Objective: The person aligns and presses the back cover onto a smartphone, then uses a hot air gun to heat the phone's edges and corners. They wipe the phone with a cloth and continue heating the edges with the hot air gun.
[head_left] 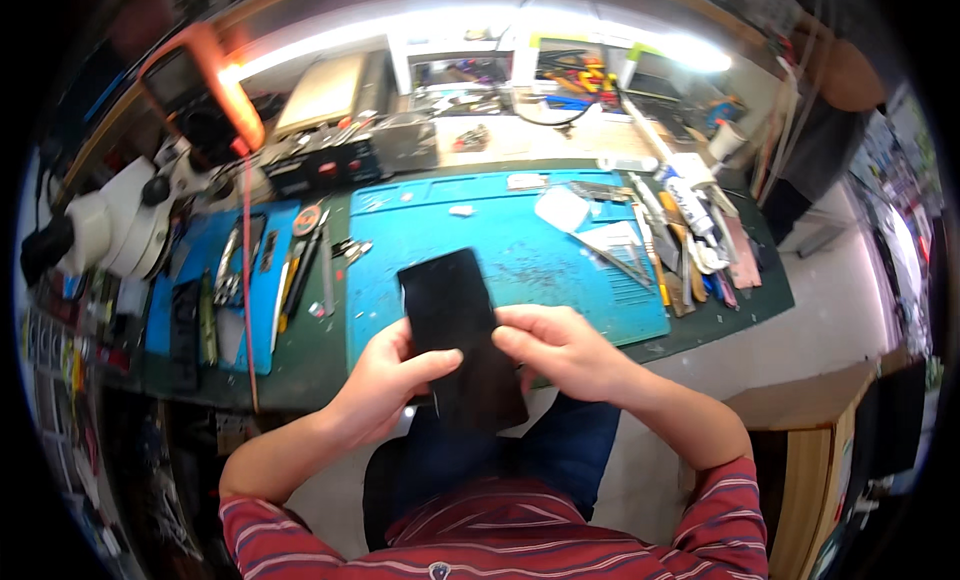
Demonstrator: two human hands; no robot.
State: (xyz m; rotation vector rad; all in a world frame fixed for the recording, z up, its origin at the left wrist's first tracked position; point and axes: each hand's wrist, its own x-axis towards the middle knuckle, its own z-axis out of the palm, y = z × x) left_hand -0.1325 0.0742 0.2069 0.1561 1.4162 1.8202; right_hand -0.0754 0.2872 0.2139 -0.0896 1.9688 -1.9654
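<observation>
A flat, glossy black rectangular slab tilts above the near edge of the large light-blue work mat. The bare left hand closes around the slab's left side, its thumb across the dark face. The bare right hand pinches the right edge between bent thumb and fingers.

Beyond the mat, a white-walled open compartment holds yellow- and red-handled tools and blue pieces. Left of that, also beyond the mat, another white-walled compartment contains small dark and purplish items, too blurred to name. Past the mat's far left corner sits a black box-shaped unit; slender tools lie along its top, whether inside or merely on it I cannot tell. A whitish translucent rounded piece rests on the mat's far right part.
</observation>
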